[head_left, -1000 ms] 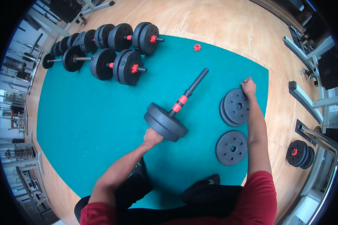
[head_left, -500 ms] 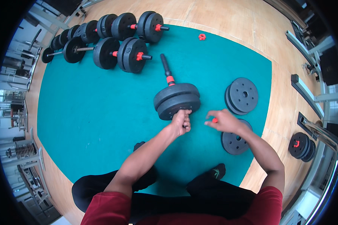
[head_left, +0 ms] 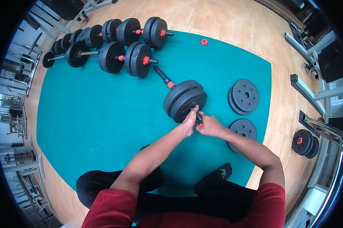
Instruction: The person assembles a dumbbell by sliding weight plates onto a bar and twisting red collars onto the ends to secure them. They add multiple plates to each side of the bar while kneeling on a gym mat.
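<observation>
The right hand (head_left: 210, 127) mostly hides a red piece (head_left: 201, 125); just right of that hand, its forearm (head_left: 246, 144) partly covers a black plate (head_left: 244, 127).

The fisheye looks down from the head. It takes in the green mat (head_left: 91, 114) to its far edge.

Worn are 2 short dark-red sleeves (head_left: 112, 207), black trousers (head_left: 99, 187) and a black sock (head_left: 227, 168) with a green leaf motif (head_left: 223, 174).

Black dumbbells (head_left: 139, 60) line the far left of a teal mat (head_left: 91, 114), gym machines (head_left: 23, 156) flanking the wooden floor (head_left: 224, 22).
</observation>
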`<state>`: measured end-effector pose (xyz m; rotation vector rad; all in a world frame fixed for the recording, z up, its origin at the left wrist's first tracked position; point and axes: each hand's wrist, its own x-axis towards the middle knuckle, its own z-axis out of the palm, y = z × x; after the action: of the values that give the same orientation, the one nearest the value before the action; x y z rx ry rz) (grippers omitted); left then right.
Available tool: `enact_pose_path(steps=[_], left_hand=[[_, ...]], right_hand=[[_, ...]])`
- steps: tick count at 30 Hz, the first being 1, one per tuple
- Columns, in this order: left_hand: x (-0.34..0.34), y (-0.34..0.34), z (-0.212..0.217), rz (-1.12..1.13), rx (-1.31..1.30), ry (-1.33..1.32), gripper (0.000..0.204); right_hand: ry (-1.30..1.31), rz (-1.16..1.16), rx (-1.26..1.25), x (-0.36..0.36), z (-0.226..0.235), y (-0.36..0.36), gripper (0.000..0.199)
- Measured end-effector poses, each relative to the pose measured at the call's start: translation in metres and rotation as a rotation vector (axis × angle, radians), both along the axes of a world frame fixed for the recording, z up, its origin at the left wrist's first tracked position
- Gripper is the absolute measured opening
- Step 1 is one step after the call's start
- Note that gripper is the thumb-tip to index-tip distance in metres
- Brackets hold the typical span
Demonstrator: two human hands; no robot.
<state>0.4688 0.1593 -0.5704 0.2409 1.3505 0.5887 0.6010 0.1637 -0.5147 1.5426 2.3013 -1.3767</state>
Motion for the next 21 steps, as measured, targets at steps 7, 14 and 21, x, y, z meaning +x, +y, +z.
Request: enact_pose_path(steps=[7, 14, 21], left_hand=[[-0.01, -0.004, 0.025, -0.336, 0.128, 0.097, 0.079], [-0.099, 0.047, 0.147, -1.591, 0.208, -0.09, 0.05], [-0.14, 0.081, 0.104, -1.53, 1.183, 1.31, 0.086]], right_hand=[[-0.121, 0.122, 0.218, -0.008, 0.008, 0.017, 0.039], [-0.19, 0.315, 0.196, 0.044, 0.002, 0.05, 0.039], [-0.41, 0.377, 0.375, 0.095, -0.033, 0.086, 0.019]])
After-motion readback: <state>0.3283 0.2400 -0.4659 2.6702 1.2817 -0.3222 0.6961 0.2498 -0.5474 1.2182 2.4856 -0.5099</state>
